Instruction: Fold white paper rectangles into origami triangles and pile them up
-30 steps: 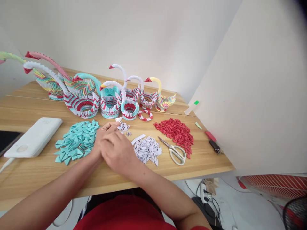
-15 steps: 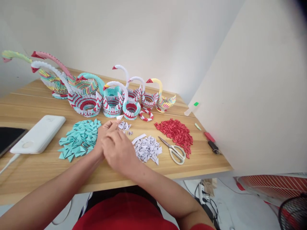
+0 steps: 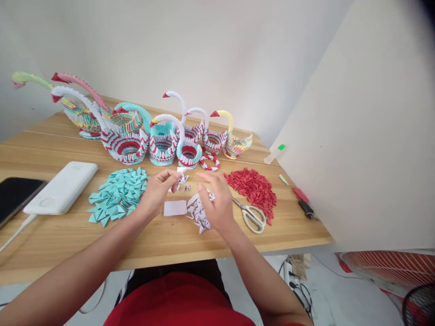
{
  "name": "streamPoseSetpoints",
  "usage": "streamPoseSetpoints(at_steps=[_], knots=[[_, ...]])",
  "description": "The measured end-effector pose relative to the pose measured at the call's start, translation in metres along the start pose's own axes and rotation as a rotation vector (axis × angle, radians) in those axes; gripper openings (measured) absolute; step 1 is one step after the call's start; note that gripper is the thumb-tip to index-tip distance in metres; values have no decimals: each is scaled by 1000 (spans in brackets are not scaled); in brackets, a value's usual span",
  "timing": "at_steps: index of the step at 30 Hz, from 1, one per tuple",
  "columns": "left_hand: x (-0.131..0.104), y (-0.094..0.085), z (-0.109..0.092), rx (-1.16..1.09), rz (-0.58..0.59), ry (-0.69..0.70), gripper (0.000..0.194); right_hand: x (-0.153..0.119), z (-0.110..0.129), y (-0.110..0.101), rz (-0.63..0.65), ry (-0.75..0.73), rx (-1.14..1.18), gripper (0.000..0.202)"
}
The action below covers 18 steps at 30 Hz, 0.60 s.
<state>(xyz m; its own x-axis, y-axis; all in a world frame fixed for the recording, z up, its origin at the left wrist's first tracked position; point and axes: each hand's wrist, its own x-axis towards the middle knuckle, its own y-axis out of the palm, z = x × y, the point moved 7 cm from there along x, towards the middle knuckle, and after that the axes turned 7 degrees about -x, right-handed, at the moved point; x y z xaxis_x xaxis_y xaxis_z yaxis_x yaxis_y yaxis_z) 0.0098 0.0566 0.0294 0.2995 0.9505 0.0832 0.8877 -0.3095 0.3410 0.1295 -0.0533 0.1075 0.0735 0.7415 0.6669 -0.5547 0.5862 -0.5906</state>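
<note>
My left hand (image 3: 158,189) pinches a small folded white paper piece (image 3: 182,170) at its fingertips, above a small group of white pieces (image 3: 184,182). My right hand (image 3: 216,199) is apart from it with fingers spread, over the larger pile of white folded pieces (image 3: 200,217), which it partly hides. A flat white paper rectangle (image 3: 175,208) lies on the table between the hands. To the left is a pile of turquoise pieces (image 3: 118,192); a red pile (image 3: 254,188) lies to the right, beside white-handled scissors (image 3: 254,219).
Several folded-paper swans (image 3: 129,147) stand along the back, with a red and white ring (image 3: 210,162) before them. A white power bank (image 3: 61,188) and a black phone (image 3: 16,197) lie left. Keys (image 3: 306,209) sit near the right edge.
My right hand has left my left hand, moved right and spread its fingers. The white rectangle, hidden before, now shows. The view has shifted slightly.
</note>
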Motion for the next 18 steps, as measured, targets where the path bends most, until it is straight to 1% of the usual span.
streamPoseSetpoints(at_steps=[1, 2, 4, 7, 10, 12, 14, 18], knots=[[-1, 4, 0, 30, 43, -10, 23, 5, -13, -3, 0, 73, 40, 30], [-3, 8, 1, 57, 81, -21, 24, 7, -24, -2, 31, 127, 87, 31], [-4, 14, 3, 98, 144, -38, 24, 7, -39, 6, 136, 210, 170, 34], [-4, 18, 8, 150, 215, -48, 26, 1, -50, 24, 285, 302, 240, 31], [-3, 20, 14, 203, 274, -62, 26, -3, -59, 32, 306, 384, 272, 26], [-3, 21, 16, 260, 318, -66, 26, -1, -65, 34, 302, 418, 288, 26], [-4, 23, 17, 333, 353, -64, 27, 2, -68, 37, 331, 418, 309, 25], [-4, 23, 16, 407, 338, -65, 28, 8, -70, 46, 432, 381, 351, 14]])
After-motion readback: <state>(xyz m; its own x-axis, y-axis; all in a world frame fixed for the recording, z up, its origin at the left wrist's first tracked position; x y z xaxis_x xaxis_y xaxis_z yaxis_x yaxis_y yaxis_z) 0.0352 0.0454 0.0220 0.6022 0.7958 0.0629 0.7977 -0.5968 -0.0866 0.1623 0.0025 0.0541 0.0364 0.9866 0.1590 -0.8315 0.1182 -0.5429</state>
